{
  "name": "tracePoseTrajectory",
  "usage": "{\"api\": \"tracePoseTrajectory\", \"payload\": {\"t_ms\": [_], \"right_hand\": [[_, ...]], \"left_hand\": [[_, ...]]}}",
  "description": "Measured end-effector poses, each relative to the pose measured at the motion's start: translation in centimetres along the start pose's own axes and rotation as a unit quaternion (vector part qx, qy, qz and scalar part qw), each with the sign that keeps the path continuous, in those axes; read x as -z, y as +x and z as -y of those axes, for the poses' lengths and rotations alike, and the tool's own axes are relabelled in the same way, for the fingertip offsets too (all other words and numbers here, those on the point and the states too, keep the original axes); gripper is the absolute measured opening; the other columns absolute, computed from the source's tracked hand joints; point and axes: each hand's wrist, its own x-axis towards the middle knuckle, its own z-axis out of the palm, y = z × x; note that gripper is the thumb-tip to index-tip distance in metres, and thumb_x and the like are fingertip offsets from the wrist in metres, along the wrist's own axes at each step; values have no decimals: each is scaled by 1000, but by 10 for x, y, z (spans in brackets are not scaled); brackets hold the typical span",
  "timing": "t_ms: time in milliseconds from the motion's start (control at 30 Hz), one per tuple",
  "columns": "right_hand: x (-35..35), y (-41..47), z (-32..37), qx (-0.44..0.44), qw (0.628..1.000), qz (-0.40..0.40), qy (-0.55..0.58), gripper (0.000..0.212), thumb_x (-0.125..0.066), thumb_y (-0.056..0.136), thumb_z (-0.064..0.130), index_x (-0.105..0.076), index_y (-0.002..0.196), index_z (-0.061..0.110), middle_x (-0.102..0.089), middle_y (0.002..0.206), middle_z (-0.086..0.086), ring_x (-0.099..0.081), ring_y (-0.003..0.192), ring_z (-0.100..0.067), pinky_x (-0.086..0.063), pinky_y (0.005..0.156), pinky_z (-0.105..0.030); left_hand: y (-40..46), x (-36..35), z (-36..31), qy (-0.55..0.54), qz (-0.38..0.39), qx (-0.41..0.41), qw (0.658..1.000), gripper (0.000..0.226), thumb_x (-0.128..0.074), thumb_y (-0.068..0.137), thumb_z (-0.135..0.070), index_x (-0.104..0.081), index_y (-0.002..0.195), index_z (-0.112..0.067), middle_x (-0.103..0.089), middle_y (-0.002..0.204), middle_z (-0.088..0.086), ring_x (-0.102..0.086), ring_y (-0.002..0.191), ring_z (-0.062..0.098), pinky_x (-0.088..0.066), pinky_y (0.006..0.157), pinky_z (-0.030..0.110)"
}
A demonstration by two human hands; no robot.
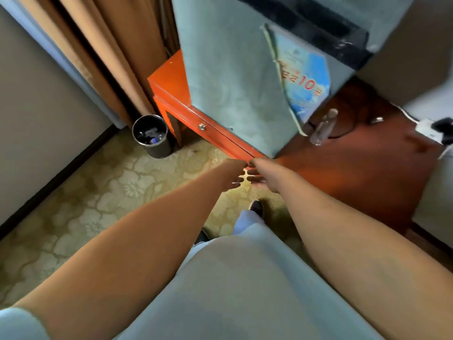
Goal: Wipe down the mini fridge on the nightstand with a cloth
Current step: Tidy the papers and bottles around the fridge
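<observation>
Both hands meet fingertip to fingertip, left hand (232,174) and right hand (263,174) relaxed, holding nothing, just below pale green mini fridge (232,77) on orange wooden nightstand (171,77).

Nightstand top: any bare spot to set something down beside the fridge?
Bare wood lies on the nightstand right of the mini fridge, in front of the clear bottle. The far right is crowded: cable, power strip. The left strip is narrow.

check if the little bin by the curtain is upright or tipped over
Upright. The bin stands on the carpet with its round open mouth facing up, and bits of rubbish sit inside it.
</observation>
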Motion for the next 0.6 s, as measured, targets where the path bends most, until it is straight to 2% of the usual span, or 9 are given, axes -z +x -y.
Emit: {"api": "tracePoseTrajectory", "payload": {"t_ms": [33,133,200,233,300,367,467,600], "right_hand": [[13,1,-4,-1,1000,-5,12,11,-55,97,27,-60,92,18,-64,94,-4,-63,75,-19,-54,68,-32],[51,7,-14,-8,999,-15,36,13,-56,98,28,-61,92,17,-67,97,-5,-63,74,-18,-56,89,-38],[78,11,-17,-16,998,-16,63,13,-56,97,25,-62,91,15,-69,94,-5,-65,75,-17,-56,93,-38],[93,14,-19,-21,997,-16,75,13,-56,97,23,-62,90,15,-69,90,-5,-66,75,-17,-57,91,-37],[126,18,-23,-32,996,-14,82,13,-54,98,22,-62,94,13,-69,88,-4,-66,75,-16,-57,78,-32],[163,25,-23,-31,996,-16,86,16,-52,98,23,-62,104,11,-69,96,-7,-66,78,-19,-53,67,-29],[215,39,-23,-32,994,-25,106,26,-54,98,25,-60,117,9,-67,111,-10,-67,88,-22,-54,68,-30],[267,58,-12,-31,991,-15,127,30,-56,96,24,-58,123,11,-65,114,-10,-67,99,-24,-56,73,-31]], "left_hand": [[1,-14,-3,16,6,-3,1000,6,-57,99,-24,-59,96,-19,-58,96,0,-55,87,18,-47,75,29],[11,-57,-8,63,48,2,997,9,-55,98,-28,-61,97,-22,-63,98,1,-56,84,17,-46,74,29],[17,-85,-15,99,78,20,992,15,-55,95,-36,-64,100,-25,-73,105,1,-58,84,15,-46,70,27],[21,-99,-18,116,87,29,989,17,-56,93,-39,-66,101,-27,-76,108,0,-59,85,14,-47,71,27],[24,-129,-28,139,100,38,985,18,-56,92,-41,-67,101,-30,-75,101,-6,-57,87,15,-47,75,29],[29,-160,-43,151,96,40,983,20,-56,95,-41,-66,107,-28,-69,98,-7,-55,87,16,-46,78,30],[41,-201,-65,147,65,33,986,16,-53,102,-33,-60,107,-19,-63,108,0,-57,90,19,-45,75,30],[60,-244,-99,122,23,18,992,22,-52,104,-28,-57,122,-16,-60,120,3,-60,100,21,-46,75,31]]}}
